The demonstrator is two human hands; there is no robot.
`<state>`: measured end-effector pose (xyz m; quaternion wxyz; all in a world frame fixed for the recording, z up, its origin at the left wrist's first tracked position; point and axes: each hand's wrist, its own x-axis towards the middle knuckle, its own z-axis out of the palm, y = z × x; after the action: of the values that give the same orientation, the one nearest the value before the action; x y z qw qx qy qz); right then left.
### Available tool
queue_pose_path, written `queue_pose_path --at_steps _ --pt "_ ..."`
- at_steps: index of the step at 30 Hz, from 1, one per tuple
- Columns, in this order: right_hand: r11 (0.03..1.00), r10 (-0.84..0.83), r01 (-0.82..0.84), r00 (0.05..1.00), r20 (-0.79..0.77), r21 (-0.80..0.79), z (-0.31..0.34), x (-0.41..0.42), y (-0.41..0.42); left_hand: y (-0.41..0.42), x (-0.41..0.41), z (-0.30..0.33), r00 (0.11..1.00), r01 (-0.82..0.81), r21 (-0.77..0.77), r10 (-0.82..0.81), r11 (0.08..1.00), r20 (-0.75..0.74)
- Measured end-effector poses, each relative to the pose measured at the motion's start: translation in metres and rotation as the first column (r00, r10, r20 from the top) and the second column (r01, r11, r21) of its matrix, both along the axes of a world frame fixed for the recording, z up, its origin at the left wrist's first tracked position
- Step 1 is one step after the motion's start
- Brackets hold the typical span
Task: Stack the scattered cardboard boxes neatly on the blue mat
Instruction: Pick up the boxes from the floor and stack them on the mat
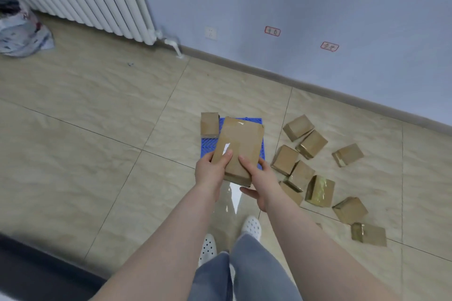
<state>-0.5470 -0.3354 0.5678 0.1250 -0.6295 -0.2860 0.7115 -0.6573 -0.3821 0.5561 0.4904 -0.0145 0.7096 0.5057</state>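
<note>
Fingers of our left hand and right hand grip a flat rectangular brown cardboard box. Beyond our fingertips lies the blue ribbed plastic mat; right of them, scattered small brown cardboard boxes.

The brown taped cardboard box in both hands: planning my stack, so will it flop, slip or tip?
The brown taped cardboard box likely stays stiff: its faces look flat. Glossy tape may slip under fingers. Probably light, given the end-only grip of left hand and right hand.
</note>
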Motion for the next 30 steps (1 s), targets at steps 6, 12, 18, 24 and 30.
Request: queue_pose_path --at_steps 6,12,18,24,30 --pt "0.997 -0.077 0.077 0.997 -0.009 -0.015 -0.019 -0.019 0.062 0.056 -0.022 -0.017 0.987 0.154 0.042 -0.156 0.987 0.045" --pt "0.999 -0.034 0.033 0.998 0.053 0.016 -0.074 -0.049 0.146 0.135 -0.04 -0.08 0.98 0.019 -0.028 -0.013 0.999 0.197" --pt "0.999 0.03 -0.029 0.998 0.064 -0.017 -0.202 -0.081 0.211 0.195 -0.056 -0.214 0.888 -0.283 -0.248 0.351 0.926 0.298" --pt "1.0 0.026 -0.025 0.999 0.035 -0.009 -0.376 -0.101 0.248 0.23 -0.075 -0.378 0.857 -0.307 -0.274 0.39 0.912 0.338" --pt "0.999 0.04 -0.04 0.999 -0.002 -0.009 -0.51 -0.116 0.275 0.254 -0.094 -0.5 0.838 -0.3 -0.269 0.387 0.915 0.384"
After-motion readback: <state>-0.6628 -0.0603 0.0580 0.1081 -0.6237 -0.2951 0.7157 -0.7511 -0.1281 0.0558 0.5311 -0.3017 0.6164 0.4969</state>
